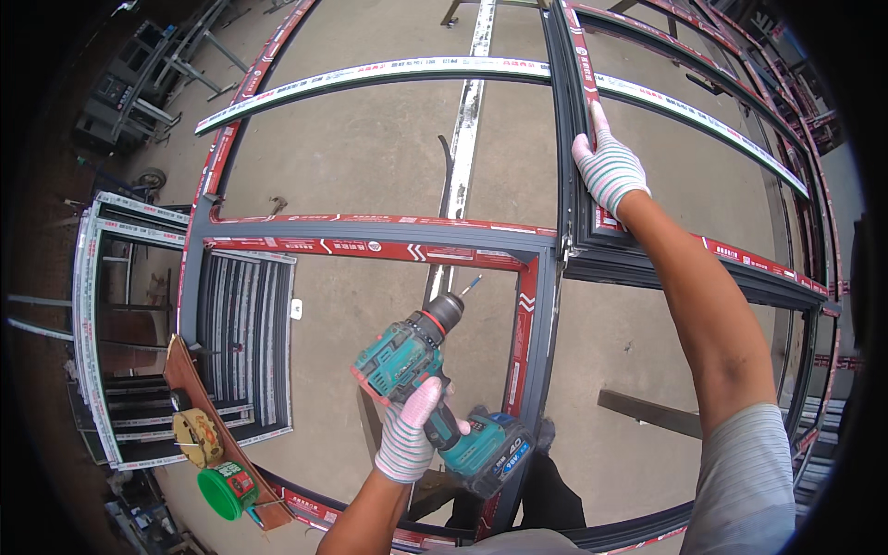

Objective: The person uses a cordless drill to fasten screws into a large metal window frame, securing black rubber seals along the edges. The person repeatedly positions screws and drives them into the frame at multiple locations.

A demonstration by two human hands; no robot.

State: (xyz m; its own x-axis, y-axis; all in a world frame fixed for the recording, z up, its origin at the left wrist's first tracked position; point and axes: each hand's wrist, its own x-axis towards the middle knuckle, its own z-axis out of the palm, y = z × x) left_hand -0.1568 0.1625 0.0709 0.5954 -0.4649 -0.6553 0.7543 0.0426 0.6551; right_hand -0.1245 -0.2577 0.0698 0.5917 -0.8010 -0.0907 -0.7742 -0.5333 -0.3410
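Observation:
My left hand (pixel 414 431), in a striped knit glove, grips the handle of a teal cordless drill (pixel 406 354). The drill's bit (pixel 472 284) points up and to the right, over the opening of a grey metal window frame (pixel 545 333) covered partly in red printed film. A battery pack (pixel 494 454) sits at the base of the drill. My right hand (pixel 610 166), gloved alike, lies on a dark upright sash profile (pixel 579 66) with red film. Its index finger stretches along the profile and its thumb is on the left side.
A wooden board (pixel 208 430) at lower left carries a green plastic tub (pixel 227 491) and a yellowish round container (pixel 197 437). A white-filmed bar (pixel 388 69) crosses the frame farther up. Stacked profiles (pixel 246 340) stand at left. A machine (pixel 114 97) is at upper left.

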